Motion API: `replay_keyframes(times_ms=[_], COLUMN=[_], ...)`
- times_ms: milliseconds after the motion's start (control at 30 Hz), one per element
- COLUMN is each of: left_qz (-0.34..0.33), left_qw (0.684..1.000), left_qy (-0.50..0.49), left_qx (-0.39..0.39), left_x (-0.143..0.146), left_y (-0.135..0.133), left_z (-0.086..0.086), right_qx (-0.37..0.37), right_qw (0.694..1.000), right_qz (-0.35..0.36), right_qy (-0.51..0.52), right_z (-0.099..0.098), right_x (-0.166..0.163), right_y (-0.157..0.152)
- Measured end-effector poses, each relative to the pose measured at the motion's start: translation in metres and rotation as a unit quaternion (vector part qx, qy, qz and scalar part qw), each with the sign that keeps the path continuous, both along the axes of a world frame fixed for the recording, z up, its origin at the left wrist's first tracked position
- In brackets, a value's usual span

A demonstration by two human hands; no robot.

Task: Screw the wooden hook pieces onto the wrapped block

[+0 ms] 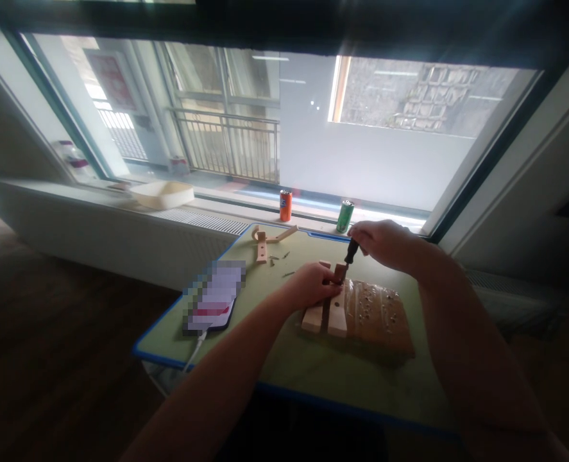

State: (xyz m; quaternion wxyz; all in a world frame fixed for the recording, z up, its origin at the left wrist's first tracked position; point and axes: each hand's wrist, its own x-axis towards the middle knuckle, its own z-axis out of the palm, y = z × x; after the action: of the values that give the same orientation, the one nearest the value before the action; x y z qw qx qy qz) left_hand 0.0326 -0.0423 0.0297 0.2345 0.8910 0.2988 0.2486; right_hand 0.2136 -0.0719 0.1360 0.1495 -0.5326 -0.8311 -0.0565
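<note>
My right hand (pixel 378 242) is closed around the black handle of a screwdriver (pixel 351 251), whose shaft points down at a light wooden piece (pixel 338 316). That piece has a hole and an upright end, and it lies on a brown wooden board (pixel 383 327) with shiny clear film and several holes. Thumb and fingers of my left hand (pixel 313 285) grip the wooden piece near the screwdriver's tip. Beside it, under my left hand, lies a second wooden piece (pixel 314 318). The contact at the screwdriver's tip is too small to make out.
On the green table (pixel 274 346) lie more wooden pieces (pixel 262 247), a few screws (pixel 272 260) and a phone (pixel 217 295) with a white cable (pixel 195 351). An orange can (pixel 285 206), a green can (pixel 344 217) and a pale basin (pixel 163 194) stand along the windowsill.
</note>
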Motion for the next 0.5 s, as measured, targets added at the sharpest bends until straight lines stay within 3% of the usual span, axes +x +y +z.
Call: replay_keyframes(times_ms=[167,500], left_qz=[0.006,0.013], left_qw=[1.0,1.0], left_qy=[0.004,-0.005], left_qx=[-0.011,-0.02], left_x=[0.0,-0.001], left_y=[0.0,-0.001], left_z=[0.0,-0.001], right_qx=[0.053,0.019], right_qw=[0.995,1.0], right_qz=[-0.065,0.008], right_qy=[-0.046,-0.013], right_z=[-0.002,-0.003], right_x=[-0.004,-0.005], right_y=[0.007,-0.015])
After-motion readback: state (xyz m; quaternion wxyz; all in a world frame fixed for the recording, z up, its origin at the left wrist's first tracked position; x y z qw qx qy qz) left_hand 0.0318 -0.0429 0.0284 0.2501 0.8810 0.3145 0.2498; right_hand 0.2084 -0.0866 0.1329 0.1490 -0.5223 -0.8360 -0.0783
